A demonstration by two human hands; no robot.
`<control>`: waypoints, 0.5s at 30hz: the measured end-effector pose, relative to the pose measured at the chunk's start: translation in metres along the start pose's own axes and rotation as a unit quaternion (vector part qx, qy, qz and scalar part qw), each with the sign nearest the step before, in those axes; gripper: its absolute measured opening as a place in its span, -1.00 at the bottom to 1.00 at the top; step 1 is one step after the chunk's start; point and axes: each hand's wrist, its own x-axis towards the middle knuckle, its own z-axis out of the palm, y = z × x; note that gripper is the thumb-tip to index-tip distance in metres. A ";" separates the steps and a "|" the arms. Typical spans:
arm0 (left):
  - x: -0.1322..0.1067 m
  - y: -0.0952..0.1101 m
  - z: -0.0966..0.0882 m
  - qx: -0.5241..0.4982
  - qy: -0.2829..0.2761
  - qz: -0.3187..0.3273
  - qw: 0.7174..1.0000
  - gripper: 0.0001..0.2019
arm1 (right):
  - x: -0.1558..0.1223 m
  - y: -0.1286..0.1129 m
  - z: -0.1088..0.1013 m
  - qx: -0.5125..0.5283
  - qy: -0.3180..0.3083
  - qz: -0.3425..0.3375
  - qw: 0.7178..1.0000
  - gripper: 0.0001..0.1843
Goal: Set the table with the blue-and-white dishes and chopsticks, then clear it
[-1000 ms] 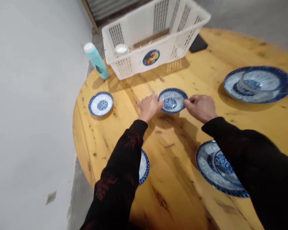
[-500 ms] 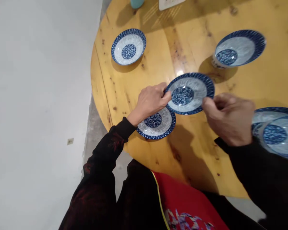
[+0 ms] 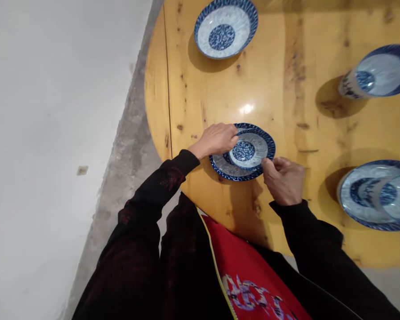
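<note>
No legible text or labels

Light is bright and even, with a warm cast on the wooden table [image 3: 286,133]. A small white glare spot [image 3: 246,108] sits on the tabletop just beyond the left hand [image 3: 218,138] and the right hand [image 3: 283,180]. Shadows are soft-edged and fall leftward and toward the person; the darkest one [image 3: 246,209] lies on the near side of the hands. The small dish [image 3: 248,151] between the hands is sharp, its pattern readable. The bowl [image 3: 376,75] and the stacked plates [image 3: 376,195], out beyond the right hand, look smeared and stretched at the frame edge. The pale surface [image 3: 53,111] beyond the left hand is flatly lit.
</note>
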 end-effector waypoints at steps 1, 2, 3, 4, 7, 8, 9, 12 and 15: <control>0.001 -0.001 0.002 -0.011 0.000 -0.001 1.000 -0.74 | -0.002 -0.001 0.001 0.010 0.004 0.007 1.000 -0.60; 0.002 -0.002 0.003 -0.024 0.000 -0.004 1.000 -0.76 | -0.004 -0.002 0.002 0.020 0.011 0.014 1.000 -0.60; 0.002 -0.003 0.004 -0.037 -0.001 -0.005 0.999 -0.78 | -0.006 -0.003 0.003 0.029 0.017 0.022 0.999 -0.60; 0.003 -0.004 0.005 -0.047 -0.001 -0.005 0.999 -0.79 | -0.007 -0.004 0.003 0.034 0.015 0.030 0.999 -0.61; 0.005 -0.005 0.007 -0.060 0.003 0.003 0.998 -0.80 | -0.013 -0.007 0.003 0.053 0.012 0.050 0.997 -0.62; 0.005 -0.005 0.007 -0.060 0.005 0.005 0.998 -0.81 | -0.014 -0.007 0.003 0.061 0.010 0.052 0.997 -0.63; 0.006 -0.005 0.007 -0.061 0.007 0.008 0.998 -0.81 | -0.015 -0.007 0.003 0.068 0.008 0.052 0.996 -0.64; 0.007 -0.005 0.007 -0.066 0.018 0.023 0.997 -0.84 | -0.017 -0.005 0.001 0.079 -0.002 0.049 0.996 -0.66; 0.009 -0.005 0.010 -0.094 0.045 0.024 0.994 -0.88 | -0.016 -0.004 -0.001 0.079 -0.007 0.047 0.996 -0.65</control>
